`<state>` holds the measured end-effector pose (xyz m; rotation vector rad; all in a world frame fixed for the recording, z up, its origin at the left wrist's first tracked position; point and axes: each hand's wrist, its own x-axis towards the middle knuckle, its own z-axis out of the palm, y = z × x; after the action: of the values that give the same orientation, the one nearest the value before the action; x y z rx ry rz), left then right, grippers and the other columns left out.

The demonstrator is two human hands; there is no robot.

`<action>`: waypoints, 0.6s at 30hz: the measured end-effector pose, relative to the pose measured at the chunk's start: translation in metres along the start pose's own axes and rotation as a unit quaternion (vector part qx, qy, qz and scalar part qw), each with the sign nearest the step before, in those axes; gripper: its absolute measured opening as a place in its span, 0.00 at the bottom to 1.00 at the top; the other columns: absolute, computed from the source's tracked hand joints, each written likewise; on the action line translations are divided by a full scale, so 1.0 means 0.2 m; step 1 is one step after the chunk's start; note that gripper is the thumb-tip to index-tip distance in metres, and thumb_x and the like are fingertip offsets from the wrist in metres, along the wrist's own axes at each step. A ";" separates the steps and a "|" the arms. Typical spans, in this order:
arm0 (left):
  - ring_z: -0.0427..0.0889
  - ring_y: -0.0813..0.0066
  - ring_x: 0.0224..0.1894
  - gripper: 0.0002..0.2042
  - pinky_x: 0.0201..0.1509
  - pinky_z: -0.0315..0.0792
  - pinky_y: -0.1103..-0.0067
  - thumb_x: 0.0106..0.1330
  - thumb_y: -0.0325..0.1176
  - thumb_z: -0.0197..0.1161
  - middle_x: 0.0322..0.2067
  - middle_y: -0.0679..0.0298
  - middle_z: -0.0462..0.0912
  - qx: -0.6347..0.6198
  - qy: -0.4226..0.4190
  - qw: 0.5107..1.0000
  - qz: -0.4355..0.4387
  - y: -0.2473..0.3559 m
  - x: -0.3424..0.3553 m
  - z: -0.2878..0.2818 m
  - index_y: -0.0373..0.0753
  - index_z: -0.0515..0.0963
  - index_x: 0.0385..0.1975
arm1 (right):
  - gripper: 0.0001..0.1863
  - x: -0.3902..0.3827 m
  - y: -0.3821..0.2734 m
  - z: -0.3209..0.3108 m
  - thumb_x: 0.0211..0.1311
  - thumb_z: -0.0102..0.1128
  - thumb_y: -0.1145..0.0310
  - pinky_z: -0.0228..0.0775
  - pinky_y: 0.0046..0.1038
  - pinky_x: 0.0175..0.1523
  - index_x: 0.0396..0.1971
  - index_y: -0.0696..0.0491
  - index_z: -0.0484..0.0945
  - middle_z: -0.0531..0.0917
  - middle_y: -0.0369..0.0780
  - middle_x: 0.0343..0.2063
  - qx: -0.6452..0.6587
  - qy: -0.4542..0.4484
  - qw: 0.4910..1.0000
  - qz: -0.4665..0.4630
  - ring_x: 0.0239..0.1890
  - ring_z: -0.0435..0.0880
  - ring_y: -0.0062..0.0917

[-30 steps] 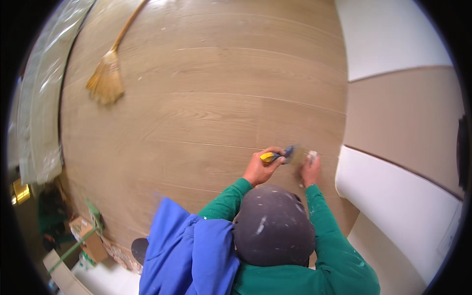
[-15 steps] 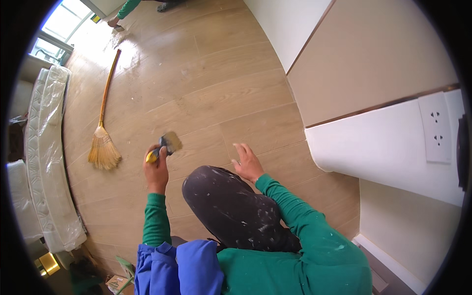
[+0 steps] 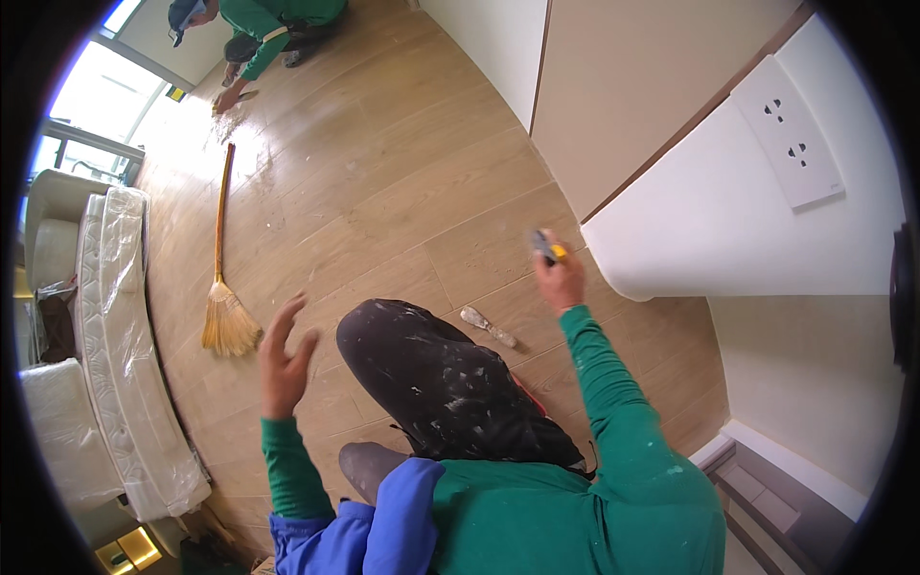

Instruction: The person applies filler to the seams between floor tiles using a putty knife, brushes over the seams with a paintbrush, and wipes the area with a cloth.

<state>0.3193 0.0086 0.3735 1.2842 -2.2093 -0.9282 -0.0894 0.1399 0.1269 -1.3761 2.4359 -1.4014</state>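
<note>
My right hand (image 3: 560, 278) is closed round a flat-headed hand tool (image 3: 548, 249) with a dark grey and yellow handle, held near the white wall base. Motion and angle hide its working edge. To the left of my knee, my left hand (image 3: 286, 356) hovers over the floor with its fingers apart and nothing in it. A small tool caked in whitish material (image 3: 489, 328) lies on the wood-look floor (image 3: 402, 211) between my knee and right hand. Left of my left hand lies a straw broom (image 3: 228, 316), its wooden handle pointing away from me.
A co-worker in green (image 3: 273, 34) crouches at the far left, hands near the floor. A plastic-wrapped mattress (image 3: 125, 316) stands along the left side. On the right, a white rounded ledge (image 3: 671, 249) carries a socket plate (image 3: 788, 139). My paint-spotted knee (image 3: 422, 374) is in the middle.
The dark and yellow tool has passed from my left hand to my right, which has moved right. My left hand has opened. The whitish tool on the floor and more of the co-worker now show.
</note>
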 end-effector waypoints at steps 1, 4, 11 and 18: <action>0.76 0.66 0.64 0.19 0.68 0.68 0.71 0.72 0.28 0.60 0.60 0.55 0.78 -0.082 0.069 0.991 -0.076 -0.25 -0.17 -0.06 0.33 0.74 0.61 | 0.21 -0.07 0.22 -0.06 0.63 0.63 0.65 0.78 0.42 0.43 0.57 0.48 0.78 0.83 0.46 0.40 -0.054 -0.018 0.998 0.027 0.40 0.85 0.43; 0.81 0.70 0.54 0.15 0.58 0.74 0.76 0.73 0.33 0.61 0.50 0.57 0.82 -0.004 0.131 0.959 -0.250 -0.59 -0.67 -0.25 0.32 0.77 0.55 | 0.22 -0.17 0.53 -0.05 0.62 0.63 0.66 0.78 0.44 0.41 0.57 0.46 0.78 0.83 0.47 0.37 -0.149 -0.015 0.986 0.068 0.38 0.84 0.45; 0.86 0.67 0.47 0.14 0.51 0.79 0.73 0.70 0.33 0.65 0.42 0.54 0.87 0.052 0.044 0.982 -0.178 -0.63 -0.59 -0.05 0.32 0.80 0.50 | 0.27 -0.39 -0.22 0.74 0.58 0.64 0.63 0.78 0.50 0.39 0.60 0.44 0.73 0.85 0.50 0.36 -0.086 -0.260 0.955 0.113 0.36 0.85 0.51; 0.81 0.74 0.48 0.14 0.51 0.75 0.75 0.74 0.36 0.61 0.45 0.60 0.84 -0.025 0.282 0.885 -0.368 -1.34 -1.62 -0.76 0.32 0.79 0.51 | 0.20 -0.22 -0.01 0.28 0.66 0.60 0.67 0.78 0.46 0.42 0.58 0.47 0.76 0.83 0.48 0.42 -0.022 -0.069 0.995 0.070 0.42 0.84 0.47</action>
<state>0.7338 0.1469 0.2758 2.0998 -1.2366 -0.6975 -0.0374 0.1311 0.0776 -1.2364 2.4356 -1.1875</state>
